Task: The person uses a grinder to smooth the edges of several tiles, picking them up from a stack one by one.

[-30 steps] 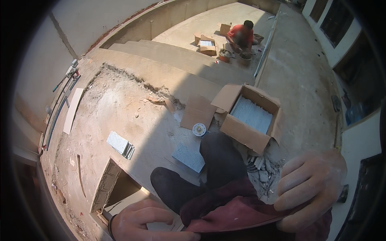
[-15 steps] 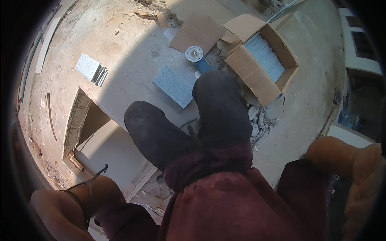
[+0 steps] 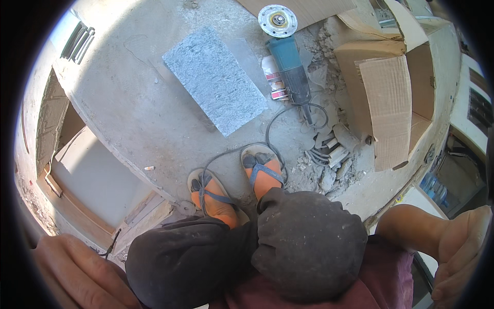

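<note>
- The view drops and tips toward the ground relative to the earlier frame: the angle grinder (image 3: 288, 59) and the grey slab (image 3: 216, 80) now appear larger, and the sandaled feet come fully into sight.
- Position check: the slab lies on the ground ahead of the feet; the grinder lies just to its right, its disc (image 3: 278, 20) facing up at the far end.
- Left hand (image 3: 85, 273): I see its fingers side by side near the knee, with no object visible. The fingertips are cut off, so I cannot tell whether it is closed.
- Right hand (image 3: 460, 252): its fingers hang loosely extended beyond the other knee, apparently unloaded.
- I judge the step in hand to be settling low within reach of the tool. I keep the weight centred over both feet and avoid bracing on the rubble (image 3: 334, 172).
- The cord (image 3: 226, 152) loops close around the sandals; I recommend clearing it before any shift of stance, since a snag could drag the grinder.
- If lifting the grinder, I grasp the body and keep fingers off the disc.
- I keep the knees clear of the open carton (image 3: 386, 103) at right.
</note>
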`<state>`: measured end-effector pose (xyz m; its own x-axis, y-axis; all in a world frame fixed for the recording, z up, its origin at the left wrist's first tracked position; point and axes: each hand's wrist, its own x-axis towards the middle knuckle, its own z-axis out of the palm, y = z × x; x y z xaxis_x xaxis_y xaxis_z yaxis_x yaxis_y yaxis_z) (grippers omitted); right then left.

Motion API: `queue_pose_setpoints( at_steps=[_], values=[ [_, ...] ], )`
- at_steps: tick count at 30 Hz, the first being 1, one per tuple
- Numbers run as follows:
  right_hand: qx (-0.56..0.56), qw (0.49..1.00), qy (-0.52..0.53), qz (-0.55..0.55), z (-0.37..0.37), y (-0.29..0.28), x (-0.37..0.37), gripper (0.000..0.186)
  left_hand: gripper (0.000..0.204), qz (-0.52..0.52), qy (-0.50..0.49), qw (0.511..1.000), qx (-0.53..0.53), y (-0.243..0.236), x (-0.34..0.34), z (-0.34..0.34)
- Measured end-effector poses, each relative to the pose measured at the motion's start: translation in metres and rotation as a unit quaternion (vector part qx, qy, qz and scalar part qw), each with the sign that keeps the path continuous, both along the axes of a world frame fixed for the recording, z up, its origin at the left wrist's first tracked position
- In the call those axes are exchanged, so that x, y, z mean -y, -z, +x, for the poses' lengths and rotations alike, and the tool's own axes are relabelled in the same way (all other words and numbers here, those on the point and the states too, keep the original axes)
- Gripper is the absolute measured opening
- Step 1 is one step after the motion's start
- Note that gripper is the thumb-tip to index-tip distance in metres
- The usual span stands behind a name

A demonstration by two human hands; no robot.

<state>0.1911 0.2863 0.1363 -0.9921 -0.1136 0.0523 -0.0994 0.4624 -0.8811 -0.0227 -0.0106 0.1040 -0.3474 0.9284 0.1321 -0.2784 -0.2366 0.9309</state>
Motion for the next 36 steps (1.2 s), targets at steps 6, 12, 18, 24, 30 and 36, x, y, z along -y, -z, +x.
queue_pose_setpoints(
  at_steps=[6, 12, 18, 24, 30, 36],
  values=[
    [0.128, 0.958, 0.254, -0.044, 0.003, 0.133, -0.019, 0.047, 0.028, 0.188, -0.133, 0.972, 0.042, 0.113, -0.036, 0.087],
    [0.239, 0.892, 0.324, 0.206, 0.006, 0.294, -0.048, 0.076, 0.025, 0.147, -0.053, 0.957, 0.244, 0.092, -0.038, 0.115],
    [0.336, 0.885, 0.291, 0.137, -0.012, 0.327, -0.046, 0.075, 0.015, 0.088, 0.265, 0.936, 0.216, 0.106, -0.008, 0.057],
    [0.388, 0.869, 0.305, 0.039, -0.017, 0.323, -0.044, 0.058, 0.018, 0.120, 0.141, 0.977, 0.104, 0.055, -0.016, 0.074],
    [0.378, 0.865, 0.321, 0.072, -0.025, 0.327, -0.043, 0.069, 0.022, 0.261, -0.020, 0.953, 0.152, 0.026, -0.040, 0.101],
    [0.389, 0.858, 0.331, 0.056, -0.023, 0.321, -0.043, 0.066, 0.027, 0.296, -0.087, 0.909, 0.280, 0.020, -0.060, 0.133]
  ],
)
